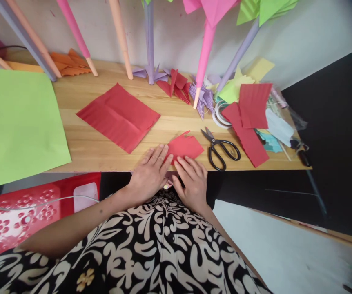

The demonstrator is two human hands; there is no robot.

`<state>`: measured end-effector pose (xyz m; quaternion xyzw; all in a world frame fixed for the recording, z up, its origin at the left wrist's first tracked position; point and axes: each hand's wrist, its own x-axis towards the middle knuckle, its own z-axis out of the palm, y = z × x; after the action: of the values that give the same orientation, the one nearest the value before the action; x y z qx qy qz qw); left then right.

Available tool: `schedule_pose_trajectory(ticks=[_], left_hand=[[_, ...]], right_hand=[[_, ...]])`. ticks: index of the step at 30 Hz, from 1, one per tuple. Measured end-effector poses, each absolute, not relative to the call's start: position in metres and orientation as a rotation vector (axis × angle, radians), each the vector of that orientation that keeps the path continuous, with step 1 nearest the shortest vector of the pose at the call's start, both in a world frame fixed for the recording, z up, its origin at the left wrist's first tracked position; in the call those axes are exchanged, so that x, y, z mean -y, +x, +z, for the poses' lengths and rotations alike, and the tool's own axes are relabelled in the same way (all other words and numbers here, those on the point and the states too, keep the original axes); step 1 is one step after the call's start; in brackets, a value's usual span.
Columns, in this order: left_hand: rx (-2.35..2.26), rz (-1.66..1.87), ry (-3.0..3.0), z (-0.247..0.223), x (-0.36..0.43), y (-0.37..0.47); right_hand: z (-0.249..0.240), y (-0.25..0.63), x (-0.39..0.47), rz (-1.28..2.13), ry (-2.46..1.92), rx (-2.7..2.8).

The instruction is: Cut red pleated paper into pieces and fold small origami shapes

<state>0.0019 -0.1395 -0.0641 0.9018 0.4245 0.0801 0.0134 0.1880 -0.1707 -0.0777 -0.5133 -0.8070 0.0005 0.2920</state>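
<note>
Two bare hands rest palm-down at the front edge of the table, the left hand [148,175] and the right hand [191,179] both laid out flat, fingers extended over a small red paper piece [190,146] that lies between them on the wood. The right thumb stands apart from its fingers. That piece has a torn-looking notch along its far edge. Just beside the right hand lie black-handled scissors [213,141], blades pointing away from the person. Beyond the left hand is a larger red sheet [119,118], creased across.

Past the scissors, two red strips [254,108] overlap next to white-rimmed tape rolls [215,117]. At the table's right end sits clear wrapping [298,119], where any lettering is too blurred to read. A pleated purple paper [206,100] and folded red paper [176,83] lie toward the back, among the feet of slanting paper tubes [205,53] that stand in front of the wall. On the left, a big green sheet [19,126] overhangs the front edge of the wooden table [84,153], above a red plastic stool [81,181] crossed by a pale cable [56,200].
</note>
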Motion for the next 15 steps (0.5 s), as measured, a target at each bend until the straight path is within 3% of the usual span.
schedule_pose_trajectory(ticks=[10, 15], left_hand=[[-1.469, 0.351, 2.786, -0.074, 0.150, -0.043], [-1.457, 0.623, 2.751, -0.084, 0.160, -0.056]], right_hand=[[-0.094, 0.188, 0.173, 0.004, -1.374, 2.175], [-0.096, 0.188, 0.173, 0.006, -1.380, 2.159]])
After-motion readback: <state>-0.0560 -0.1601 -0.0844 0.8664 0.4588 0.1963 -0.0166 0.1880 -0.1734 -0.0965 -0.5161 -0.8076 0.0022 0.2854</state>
